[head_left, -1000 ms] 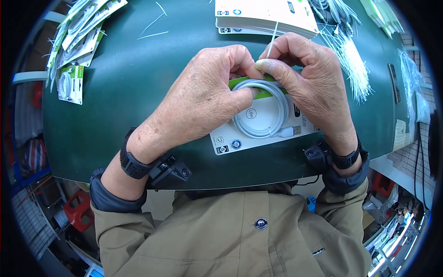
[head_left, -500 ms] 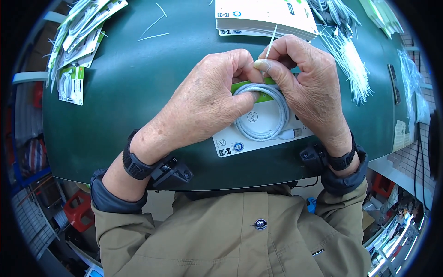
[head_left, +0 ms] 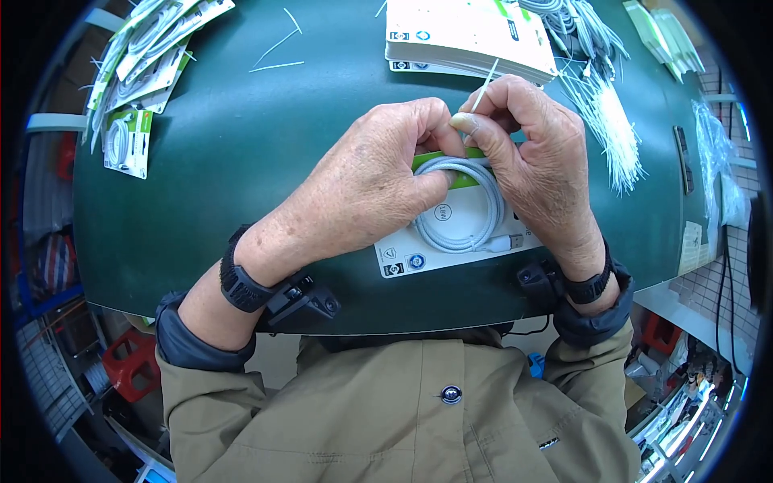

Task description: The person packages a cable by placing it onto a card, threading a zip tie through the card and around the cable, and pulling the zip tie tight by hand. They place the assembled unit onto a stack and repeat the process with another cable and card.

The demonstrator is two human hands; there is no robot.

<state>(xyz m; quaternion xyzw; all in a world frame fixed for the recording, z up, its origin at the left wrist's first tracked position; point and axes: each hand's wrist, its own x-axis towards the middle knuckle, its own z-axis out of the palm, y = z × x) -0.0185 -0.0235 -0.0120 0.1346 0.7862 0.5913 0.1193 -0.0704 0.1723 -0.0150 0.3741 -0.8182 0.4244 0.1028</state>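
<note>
A coiled light-blue USB cable (head_left: pixel 485 197) rests on a white and green packaging card (head_left: pixel 439 262) near the table's front edge. My left hand (head_left: pixel 386 173) is closed at the coil's top left, its thumb reaching inside the loop and pressing the cable against the card. My right hand (head_left: pixel 535 145) pinches a thin white cable tie (head_left: pixel 486 84) between thumb and forefinger just above the coil; the tie's free end points up past the fingers. The tie's lower end is hidden by the fingers. The cable's USB plug (head_left: pixel 509 242) lies at the coil's lower right.
A stack of white cards (head_left: pixel 467 36) stands at the far middle. Bundled grey cables (head_left: pixel 584 32) and a fan of loose cable ties (head_left: pixel 604 133) lie to its right. Carded cables (head_left: pixel 133 72) pile up at the far left. Several loose ties (head_left: pixel 278 66) lie on the green table (head_left: pixel 217 153).
The view has shifted slightly. My right hand has drawn a little lower beside the coil, still pinching the tie; my left hand keeps its hold on the cable.
</note>
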